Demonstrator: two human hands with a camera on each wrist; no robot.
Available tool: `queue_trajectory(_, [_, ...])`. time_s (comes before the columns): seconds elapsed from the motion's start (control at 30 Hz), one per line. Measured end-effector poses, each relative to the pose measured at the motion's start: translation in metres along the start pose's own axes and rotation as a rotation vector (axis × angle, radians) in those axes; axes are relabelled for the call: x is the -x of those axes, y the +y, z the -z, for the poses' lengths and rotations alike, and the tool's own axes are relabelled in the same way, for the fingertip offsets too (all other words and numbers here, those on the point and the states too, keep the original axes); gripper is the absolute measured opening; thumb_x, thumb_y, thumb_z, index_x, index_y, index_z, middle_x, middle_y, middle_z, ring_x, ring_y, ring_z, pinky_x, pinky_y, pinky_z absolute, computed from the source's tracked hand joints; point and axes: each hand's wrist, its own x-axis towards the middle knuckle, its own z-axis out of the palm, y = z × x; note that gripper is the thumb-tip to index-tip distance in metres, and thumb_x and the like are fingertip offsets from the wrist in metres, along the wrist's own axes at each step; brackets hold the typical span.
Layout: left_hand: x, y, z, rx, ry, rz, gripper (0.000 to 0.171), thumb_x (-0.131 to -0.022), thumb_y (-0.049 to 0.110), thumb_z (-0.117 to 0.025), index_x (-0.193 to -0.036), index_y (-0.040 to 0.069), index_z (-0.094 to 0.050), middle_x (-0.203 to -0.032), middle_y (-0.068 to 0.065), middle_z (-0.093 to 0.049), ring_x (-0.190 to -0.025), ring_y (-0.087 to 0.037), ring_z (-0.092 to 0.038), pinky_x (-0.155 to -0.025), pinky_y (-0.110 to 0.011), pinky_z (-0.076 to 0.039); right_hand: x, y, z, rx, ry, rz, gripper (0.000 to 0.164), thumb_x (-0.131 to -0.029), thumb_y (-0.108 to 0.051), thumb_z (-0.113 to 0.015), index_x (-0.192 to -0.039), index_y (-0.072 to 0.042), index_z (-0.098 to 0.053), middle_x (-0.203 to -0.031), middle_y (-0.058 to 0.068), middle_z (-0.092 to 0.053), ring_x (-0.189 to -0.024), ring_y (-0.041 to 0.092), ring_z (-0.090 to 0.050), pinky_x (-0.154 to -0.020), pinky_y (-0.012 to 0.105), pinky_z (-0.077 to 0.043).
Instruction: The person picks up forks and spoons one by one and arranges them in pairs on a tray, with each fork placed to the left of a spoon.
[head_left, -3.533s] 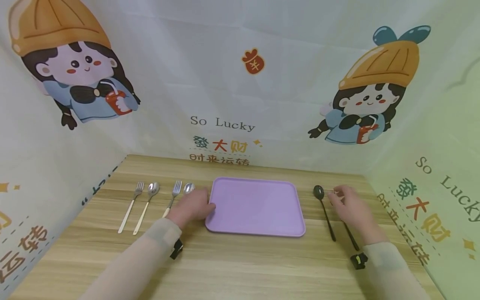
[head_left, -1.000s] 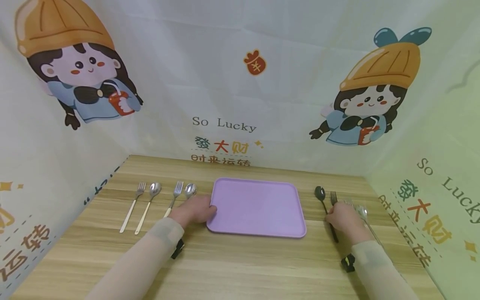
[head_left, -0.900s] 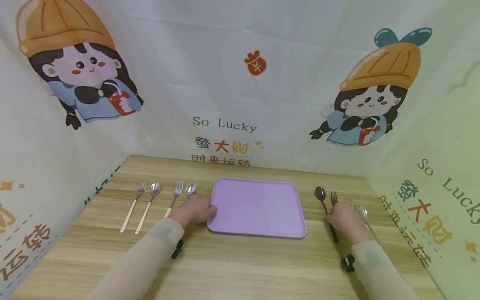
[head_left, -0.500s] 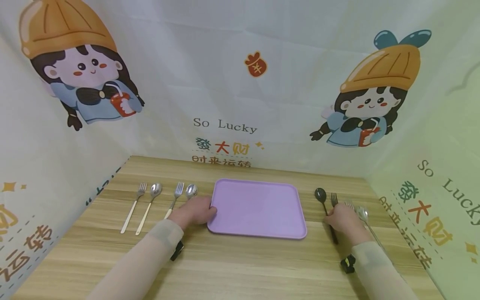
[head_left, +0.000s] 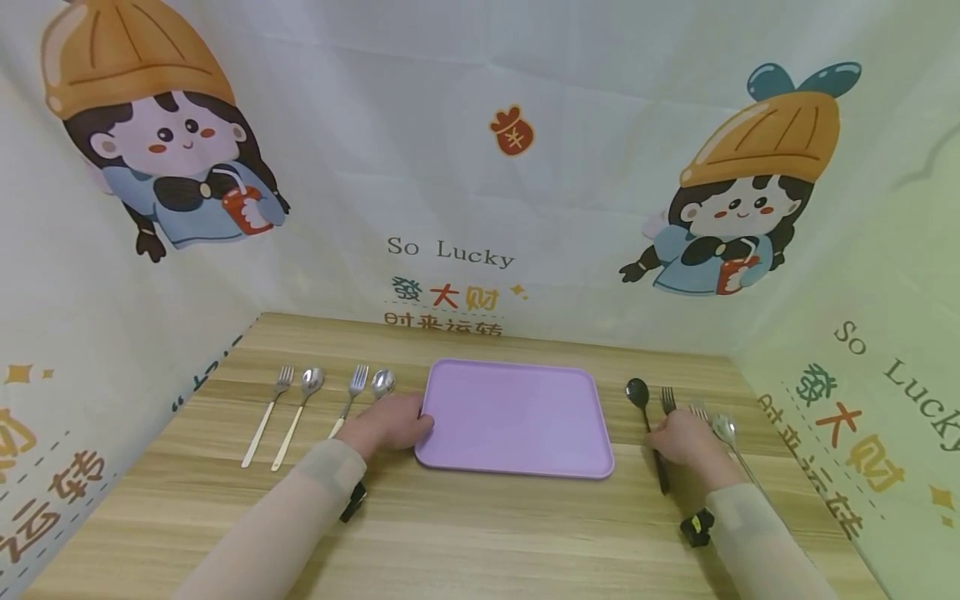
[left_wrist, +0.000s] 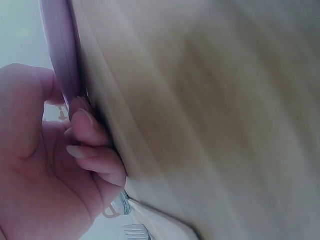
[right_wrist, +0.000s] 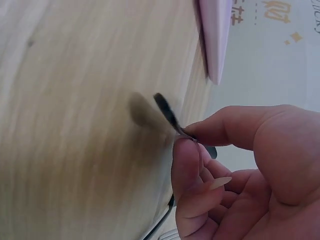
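Note:
My left hand (head_left: 392, 421) grips the left edge of the purple tray (head_left: 517, 418). In the left wrist view its thumb and fingers are on either side of the tray's rim (left_wrist: 61, 45). On the right, my right hand (head_left: 688, 437) pinches the handle of a black spoon (head_left: 637, 392) between thumb and fingers. The handle's end (right_wrist: 166, 111) stands off the wooden tabletop in the right wrist view, casting a shadow there. Just right of the spoon lies a black fork (head_left: 668, 397), its handle mostly hidden by my hand.
Left of the tray lie two forks (head_left: 285, 379) (head_left: 358, 379) and two spoons (head_left: 312, 381) (head_left: 383, 382) with silver heads. A silver spoon (head_left: 724, 428) and another fork (head_left: 699, 412) lie beyond my right hand. Printed cloth walls (head_left: 450, 192) border the wooden table (head_left: 480, 533).
My right hand has moved left from over the black fork to the black spoon and pinches it. In the last half second the spoon has shifted slightly left. My left hand keeps its hold.

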Motion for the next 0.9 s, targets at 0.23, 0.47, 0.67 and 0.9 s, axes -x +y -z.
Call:
queue_trajectory(0.23, [0.017,0.017,0.009,0.031,0.001,0.024,0.029,-0.104,0.027,-0.059,-0.121,0.006,-0.069,-0.101,-0.007,-0.073,-0.087,-0.021,-0.065,-0.088,-0.046,-0.059,0.023,-0.027,0.01,-0.022,0.022,0.011,0.041,-0.097,-0.017,-0.069,-0.059,-0.017,-0.053,-0.056,-0.005,-0.054,-0.055,0.013,-0.048,-0.056,0.028,-0.039])
queue_trajectory(0.47, [0.017,0.017,0.009,0.029,-0.006,0.028,0.025,-0.105,0.026,-0.058,-0.119,0.009,-0.07,-0.099,-0.005,-0.072,-0.085,-0.02,-0.064,-0.087,-0.044,-0.058,0.023,-0.032,0.008,-0.06,0.02,0.014,0.044,-0.1,-0.02,-0.068,-0.06,-0.018,-0.05,-0.057,-0.005,-0.053,-0.055,0.011,-0.043,-0.056,0.028,-0.035])
queue_trajectory(0.67, [0.016,0.016,0.008,0.025,0.001,0.013,0.029,-0.104,0.025,-0.058,-0.123,0.008,-0.071,-0.103,-0.005,-0.075,-0.089,-0.02,-0.065,-0.092,-0.047,-0.059,0.024,-0.047,0.006,-0.107,0.0,0.045,0.044,-0.1,-0.02,-0.068,-0.06,-0.019,-0.049,-0.057,-0.007,-0.05,-0.055,0.01,-0.042,-0.057,0.027,-0.036])
queue_trajectory(0.9, [0.016,0.017,0.008,0.01,0.002,0.017,0.027,-0.105,0.026,-0.057,-0.12,0.009,-0.071,-0.102,-0.006,-0.074,-0.088,-0.02,-0.065,-0.093,-0.047,-0.059,0.022,-0.068,0.0,-0.134,-0.004,0.054,0.025,-0.1,-0.018,-0.069,-0.078,-0.006,-0.068,-0.071,0.0,-0.063,-0.069,0.016,-0.057,-0.063,0.029,-0.045])
